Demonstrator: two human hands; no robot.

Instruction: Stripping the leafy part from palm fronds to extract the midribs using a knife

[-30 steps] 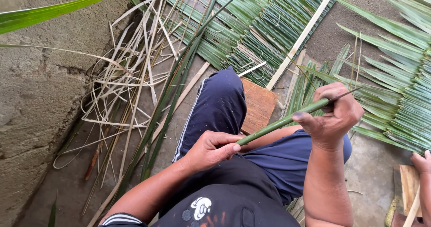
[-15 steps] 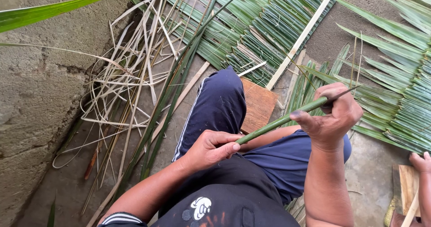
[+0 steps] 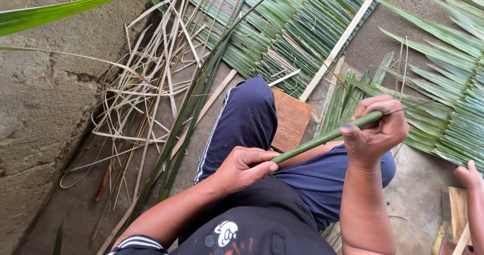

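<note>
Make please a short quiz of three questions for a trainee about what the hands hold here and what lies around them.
1. True or false: both of the person's hands grip the same green stalk.
2. Which hand holds the upper end of the stalk, beside the thin blade? A) left hand B) right hand
3. What lies flat under the bent knee?

Key:
1. True.
2. B.
3. A brown wooden board, with a mat of woven palm leaves beyond it.

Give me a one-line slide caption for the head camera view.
Both hands, left and right, grip a green leaf stalk above woven palm leaves.
</note>
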